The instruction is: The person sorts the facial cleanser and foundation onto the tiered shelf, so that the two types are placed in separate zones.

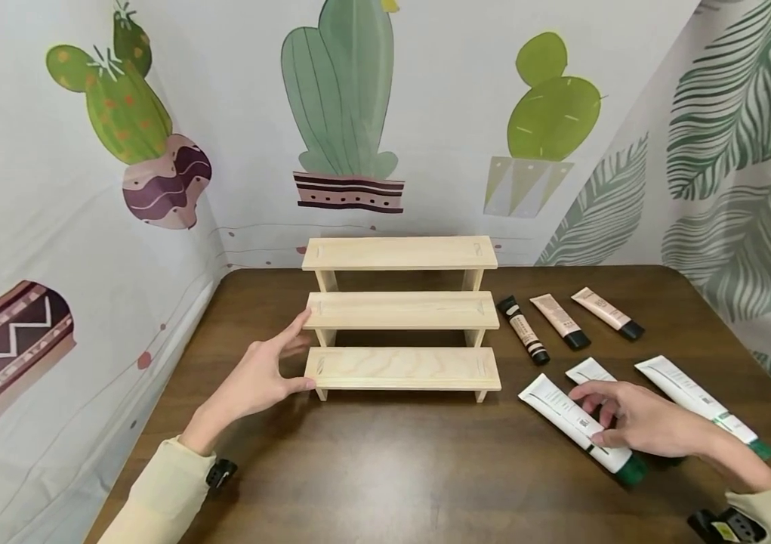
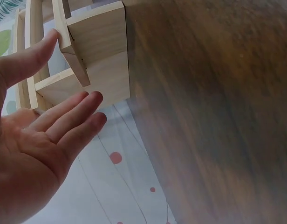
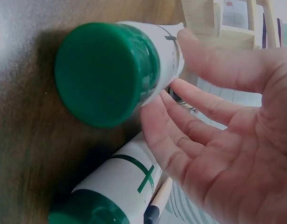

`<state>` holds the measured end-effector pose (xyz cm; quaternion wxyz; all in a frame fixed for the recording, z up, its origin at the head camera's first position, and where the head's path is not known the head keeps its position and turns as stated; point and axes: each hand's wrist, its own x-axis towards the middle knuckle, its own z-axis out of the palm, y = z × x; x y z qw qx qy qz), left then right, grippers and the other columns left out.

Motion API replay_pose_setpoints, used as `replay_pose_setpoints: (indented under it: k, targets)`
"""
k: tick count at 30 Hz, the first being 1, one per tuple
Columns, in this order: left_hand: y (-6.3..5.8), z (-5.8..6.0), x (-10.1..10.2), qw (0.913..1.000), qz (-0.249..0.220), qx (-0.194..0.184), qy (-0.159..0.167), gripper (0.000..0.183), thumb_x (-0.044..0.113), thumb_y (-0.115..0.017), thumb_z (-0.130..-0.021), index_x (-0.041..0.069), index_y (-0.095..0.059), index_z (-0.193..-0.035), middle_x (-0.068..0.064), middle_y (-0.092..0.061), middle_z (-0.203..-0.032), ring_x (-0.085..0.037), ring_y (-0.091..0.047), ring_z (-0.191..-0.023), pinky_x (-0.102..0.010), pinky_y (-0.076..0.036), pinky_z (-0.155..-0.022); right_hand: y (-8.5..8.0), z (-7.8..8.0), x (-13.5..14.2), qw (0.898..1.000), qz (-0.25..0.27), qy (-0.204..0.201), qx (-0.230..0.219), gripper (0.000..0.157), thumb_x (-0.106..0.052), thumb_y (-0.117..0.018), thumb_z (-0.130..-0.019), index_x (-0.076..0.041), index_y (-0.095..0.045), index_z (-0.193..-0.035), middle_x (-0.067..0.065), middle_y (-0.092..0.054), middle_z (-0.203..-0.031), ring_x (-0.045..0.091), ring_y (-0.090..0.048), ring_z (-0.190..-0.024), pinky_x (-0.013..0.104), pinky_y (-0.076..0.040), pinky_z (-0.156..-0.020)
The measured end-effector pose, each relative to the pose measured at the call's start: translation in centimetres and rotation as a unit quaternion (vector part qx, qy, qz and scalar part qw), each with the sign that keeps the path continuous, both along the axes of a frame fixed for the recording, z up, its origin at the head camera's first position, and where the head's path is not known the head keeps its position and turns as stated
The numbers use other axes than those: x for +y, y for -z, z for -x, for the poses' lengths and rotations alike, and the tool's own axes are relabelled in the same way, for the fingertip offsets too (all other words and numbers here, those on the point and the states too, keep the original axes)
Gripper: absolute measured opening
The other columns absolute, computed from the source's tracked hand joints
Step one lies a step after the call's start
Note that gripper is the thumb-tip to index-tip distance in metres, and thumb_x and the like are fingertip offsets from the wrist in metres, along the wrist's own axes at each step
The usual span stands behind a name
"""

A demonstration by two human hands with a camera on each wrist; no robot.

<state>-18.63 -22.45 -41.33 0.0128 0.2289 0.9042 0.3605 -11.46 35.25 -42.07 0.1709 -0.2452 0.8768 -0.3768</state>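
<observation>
A three-step wooden display stand stands on the table. My left hand is at its left end: the thumb touches the lowest step and the index fingertip the middle one, while the other fingers extend straight beside the side panel. On the right, my right hand pinches a white tube with a green cap between thumb and fingers; the cap faces the right wrist camera. A second white tube lies partly hidden behind that hand. Beyond it lies a third white tube.
Right of the stand lie a black-and-beige tube and two pinkish tubes with black caps, one nearer and one farther right. A cactus-print cloth hangs behind the brown wooden table.
</observation>
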Motion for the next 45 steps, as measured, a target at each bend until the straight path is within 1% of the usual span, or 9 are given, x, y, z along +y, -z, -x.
replay_pose_setpoints:
  k: [3,7,11,14,19,27,33,39,45]
  targets:
    - [0.06,-0.01,0.0,0.9999,-0.012,-0.011,0.002,0.116,0.012,-0.094,-0.081,0.027,-0.021,-0.17,-0.021,-0.066,-0.138,-0.033,-0.066,-0.126,-0.057,-0.047,-0.109,0.15,0.13,0.14,1.0,0.01,-0.011,-0.005,0.052,-0.001,-0.084,-0.087,0.008,-0.056,-0.13,0.007,-0.058,-0.101,0.008,-0.058,-0.079,0.027,-0.051,-0.061]
    - [0.05,-0.05,0.08,0.9994,-0.026,-0.021,0.002,0.116,0.01,-0.094,-0.081,0.026,-0.021,-0.17,-0.021,-0.068,-0.135,-0.03,-0.068,-0.123,-0.057,-0.046,-0.109,0.17,0.25,0.08,1.0,0.01,-0.008,-0.02,0.054,-0.003,-0.084,-0.086,0.007,-0.056,-0.13,0.007,-0.057,-0.099,0.01,-0.057,-0.078,0.027,-0.05,-0.06]
    - [0.01,-0.11,0.18,0.9992,-0.032,-0.026,0.002,0.116,0.008,-0.093,-0.081,0.025,-0.021,-0.17,-0.02,-0.069,-0.134,-0.029,-0.069,-0.121,-0.056,-0.046,-0.109,-0.08,0.23,0.13,0.999,0.011,-0.01,-0.048,0.055,-0.004,-0.083,-0.089,0.008,-0.054,-0.133,0.009,-0.057,-0.101,0.012,-0.057,-0.079,0.027,-0.049,-0.061]
    - [-0.03,-0.1,0.21,0.9991,-0.033,-0.027,0.003,0.116,0.007,-0.093,-0.08,0.024,-0.021,-0.17,-0.019,-0.069,-0.134,-0.029,-0.069,-0.121,-0.056,-0.047,-0.109,-0.18,0.27,0.11,0.998,0.012,-0.016,-0.053,0.054,-0.004,-0.082,-0.09,0.009,-0.053,-0.134,0.009,-0.057,-0.1,0.011,-0.058,-0.078,0.027,-0.049,-0.061]
    - [0.04,-0.16,0.13,0.999,-0.037,-0.027,0.002,0.117,0.006,-0.093,-0.08,0.024,-0.021,-0.17,-0.021,-0.069,-0.134,-0.029,-0.069,-0.121,-0.056,-0.047,-0.108,0.02,0.26,-0.09,0.999,0.008,-0.024,-0.044,0.051,-0.003,-0.082,-0.089,0.008,-0.055,-0.131,0.007,-0.056,-0.096,0.008,-0.058,-0.075,0.027,-0.05,-0.06]
    - [0.37,0.03,0.05,0.9981,-0.051,-0.034,0.006,0.119,0.004,-0.093,-0.08,0.026,-0.02,-0.171,-0.021,-0.068,-0.135,-0.03,-0.069,-0.12,-0.054,-0.05,-0.105,0.07,0.39,-0.22,0.997,0.001,-0.032,-0.071,0.054,-0.005,-0.082,-0.089,0.007,-0.055,-0.134,0.009,-0.059,-0.099,0.009,-0.062,-0.076,0.027,-0.051,-0.062]
    - [0.36,0.22,0.07,0.9974,-0.062,-0.036,0.006,0.118,0.004,-0.093,-0.08,0.026,-0.021,-0.17,-0.021,-0.068,-0.134,-0.032,-0.069,-0.12,-0.054,-0.05,-0.105,0.16,0.6,-0.11,0.996,0.001,-0.042,-0.084,0.053,-0.008,-0.081,-0.091,0.011,-0.055,-0.134,0.007,-0.063,-0.097,0.009,-0.063,-0.078,0.027,-0.052,-0.064]
    - [0.5,0.13,0.04,0.997,-0.062,-0.047,-0.001,0.117,0.004,-0.093,-0.08,0.029,-0.022,-0.17,-0.019,-0.069,-0.134,-0.032,-0.069,-0.12,-0.054,-0.05,-0.105,0.4,0.48,0.13,0.995,0.018,-0.05,-0.083,0.048,-0.005,-0.078,-0.093,0.012,-0.057,-0.132,0.003,-0.064,-0.094,0.01,-0.064,-0.078,0.028,-0.054,-0.065]
    - [0.44,0.12,0.04,0.9965,-0.067,-0.049,0.0,0.117,0.003,-0.093,-0.08,0.029,-0.022,-0.17,-0.019,-0.069,-0.134,-0.032,-0.069,-0.121,-0.053,-0.05,-0.105,0.06,0.05,0.17,0.995,0.019,-0.035,-0.086,0.047,-0.001,-0.077,-0.093,0.019,-0.055,-0.13,0.006,-0.063,-0.094,0.01,-0.063,-0.08,0.027,-0.054,-0.066]
